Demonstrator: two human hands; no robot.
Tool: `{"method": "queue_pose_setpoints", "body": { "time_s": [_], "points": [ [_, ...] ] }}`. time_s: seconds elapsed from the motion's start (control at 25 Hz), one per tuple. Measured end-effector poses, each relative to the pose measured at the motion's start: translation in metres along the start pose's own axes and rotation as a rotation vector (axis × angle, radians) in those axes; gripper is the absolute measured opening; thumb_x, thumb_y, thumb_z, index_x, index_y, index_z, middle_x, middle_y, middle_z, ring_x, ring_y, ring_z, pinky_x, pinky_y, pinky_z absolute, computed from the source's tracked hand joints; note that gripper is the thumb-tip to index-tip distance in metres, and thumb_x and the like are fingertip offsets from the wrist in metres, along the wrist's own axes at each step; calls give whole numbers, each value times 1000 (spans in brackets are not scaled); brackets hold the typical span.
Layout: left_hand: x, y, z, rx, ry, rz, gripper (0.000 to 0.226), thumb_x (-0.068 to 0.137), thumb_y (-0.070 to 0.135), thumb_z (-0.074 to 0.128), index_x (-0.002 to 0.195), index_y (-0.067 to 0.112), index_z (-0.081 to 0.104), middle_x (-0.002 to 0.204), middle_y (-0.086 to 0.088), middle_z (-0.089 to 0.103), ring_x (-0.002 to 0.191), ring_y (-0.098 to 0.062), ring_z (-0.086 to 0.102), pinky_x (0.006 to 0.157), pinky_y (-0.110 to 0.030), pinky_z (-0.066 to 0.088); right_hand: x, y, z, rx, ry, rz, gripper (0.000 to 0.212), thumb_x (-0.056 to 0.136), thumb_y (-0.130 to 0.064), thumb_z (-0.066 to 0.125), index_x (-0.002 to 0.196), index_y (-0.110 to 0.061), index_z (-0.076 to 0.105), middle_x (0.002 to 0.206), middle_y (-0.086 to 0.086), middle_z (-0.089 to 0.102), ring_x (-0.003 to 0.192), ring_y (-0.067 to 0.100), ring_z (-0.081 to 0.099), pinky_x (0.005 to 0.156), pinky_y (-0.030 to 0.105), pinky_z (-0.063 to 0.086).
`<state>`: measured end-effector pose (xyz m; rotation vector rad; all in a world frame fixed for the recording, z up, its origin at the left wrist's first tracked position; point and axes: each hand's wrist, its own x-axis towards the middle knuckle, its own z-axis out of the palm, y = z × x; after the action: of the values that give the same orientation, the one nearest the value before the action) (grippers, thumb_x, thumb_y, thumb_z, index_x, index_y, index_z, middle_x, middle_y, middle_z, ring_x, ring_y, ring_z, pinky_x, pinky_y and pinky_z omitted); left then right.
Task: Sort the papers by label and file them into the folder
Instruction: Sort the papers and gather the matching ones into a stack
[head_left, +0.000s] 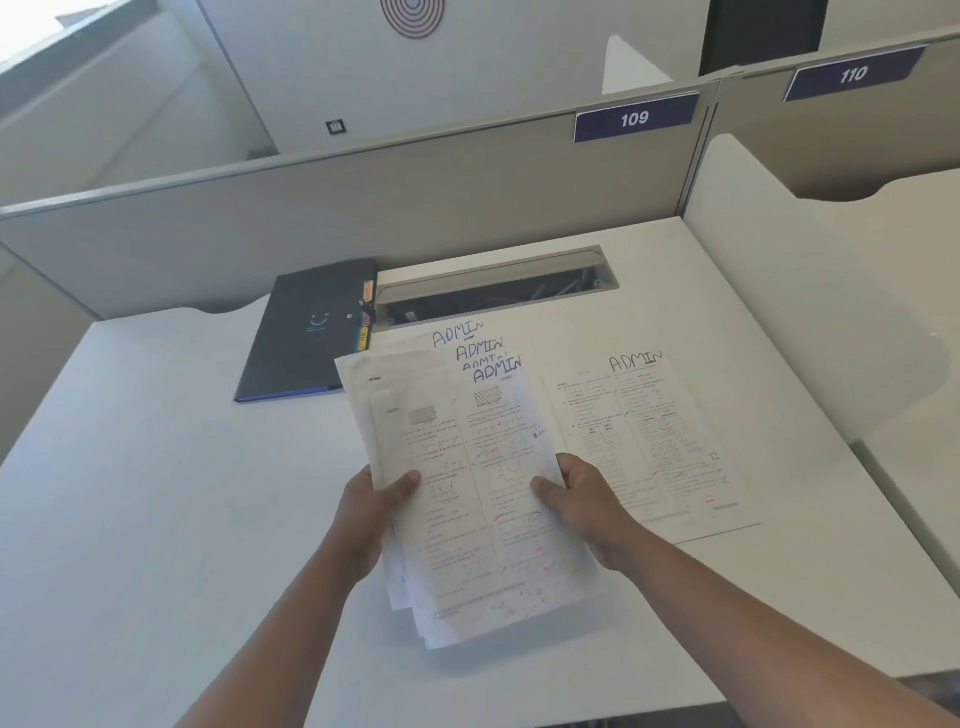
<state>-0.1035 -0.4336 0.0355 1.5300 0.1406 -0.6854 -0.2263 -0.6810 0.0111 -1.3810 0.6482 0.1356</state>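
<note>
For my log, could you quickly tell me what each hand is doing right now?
Left hand: grips the stack of papers.
Right hand: grips the same stack.

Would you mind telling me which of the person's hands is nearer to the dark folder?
Left. The left hand grips the paper stack's left edge, below the dark folder; the right hand grips the stack's right edge, farther away.

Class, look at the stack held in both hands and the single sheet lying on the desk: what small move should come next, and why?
Probably lay the stack on the single sheet to its right. Both hands, left and right, grip the stack, whose fanned tops all read ADMIN, as does the sheet, so they look like one group. The folder lies closed behind, so filing likely comes later.
</note>
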Motion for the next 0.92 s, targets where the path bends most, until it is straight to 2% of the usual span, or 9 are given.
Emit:
{"method": "queue_pose_setpoints", "body": {
  "time_s": [0.12, 0.28, 0.36, 0.52, 0.68, 0.76, 0.84, 0.88, 0.92],
  "points": [
    [5, -15, 0, 41, 21, -50, 27, 97, 8, 68, 123, 5, 68, 117, -16, 77, 107, -40, 73, 98, -63, 54, 0, -4, -19, -54, 158, -41, 20, 97, -28, 72, 109, -12, 67, 109, -4, 69, 100, 17, 64, 87, 30, 50],
    [15, -41, 10, 43, 75, -157, 23, 96, 5, 70, 119, 6, 69, 113, -15, 78, 103, -39, 75, 96, -61, 56, 7, -8, -79, -492, 597, -14, 38, 93, -29, 71, 129, -22, 62, 140, 2, 57, 123, 28, 56, 99, 42, 47],
    [18, -51, 19, 64, 84, -187, 21, 96, 5, 70, 117, 7, 70, 110, -13, 79, 102, -38, 75, 95, -59, 57, 7, -7, -109, -705, 653, 123, 53, 92, -31, 69, 143, -25, 53, 153, 1, 44, 135, 33, 47, 106, 51, 43],
    [20, -62, 28, 143, 87, -168, 15, 97, 8, 69, 112, 11, 72, 105, -9, 80, 98, -35, 76, 91, -55, 60, -2, 6, -140, -845, 609, 290, 77, 88, -38, 72, 155, -28, 35, 163, 3, 26, 143, 34, 35, 108, 54, 41],
    [26, -65, 21, 146, 69, -197, 21, 97, 9, 71, 117, 10, 71, 109, -11, 79, 102, -39, 74, 95, -61, 57, -8, 13, -149, -750, 612, 267, 84, 82, -32, 78, 153, -27, 33, 141, 6, 46, 127, 36, 53, 94, 43, 49],
    [27, -65, 21, 137, 71, -199, 20, 97, 9, 71, 117, 10, 71, 109, -11, 79, 102, -39, 74, 94, -61, 57, -7, 16, -154, -675, 608, 254, 57, 86, -24, 69, 138, -25, 44, 120, 1, 56, 110, 33, 62, 80, 36, 47],
    [24, -64, 24, 125, 79, -188, 19, 97, 8, 70, 116, 10, 71, 108, -11, 79, 101, -38, 75, 93, -58, 58, -3, 17, -157, -596, 600, 210, 17, 91, -15, 55, 107, -20, 56, 98, 1, 62, 93, 32, 62, 69, 33, 43],
    [24, -65, 24, 116, 82, -182, 19, 96, 8, 70, 115, 10, 72, 107, -12, 80, 100, -38, 75, 91, -56, 59, -1, 18, -157, -560, 608, 172, 7, 92, -12, 51, 92, -17, 56, 88, 2, 61, 85, 32, 60, 64, 33, 39],
    [23, -65, 25, 107, 87, -178, 18, 96, 7, 70, 114, 9, 72, 107, -11, 80, 99, -37, 75, 89, -54, 60, 1, 17, -156, -529, 626, 132, 13, 93, -10, 48, 82, -14, 54, 80, 4, 58, 78, 31, 55, 61, 34, 35]
  ]
}}
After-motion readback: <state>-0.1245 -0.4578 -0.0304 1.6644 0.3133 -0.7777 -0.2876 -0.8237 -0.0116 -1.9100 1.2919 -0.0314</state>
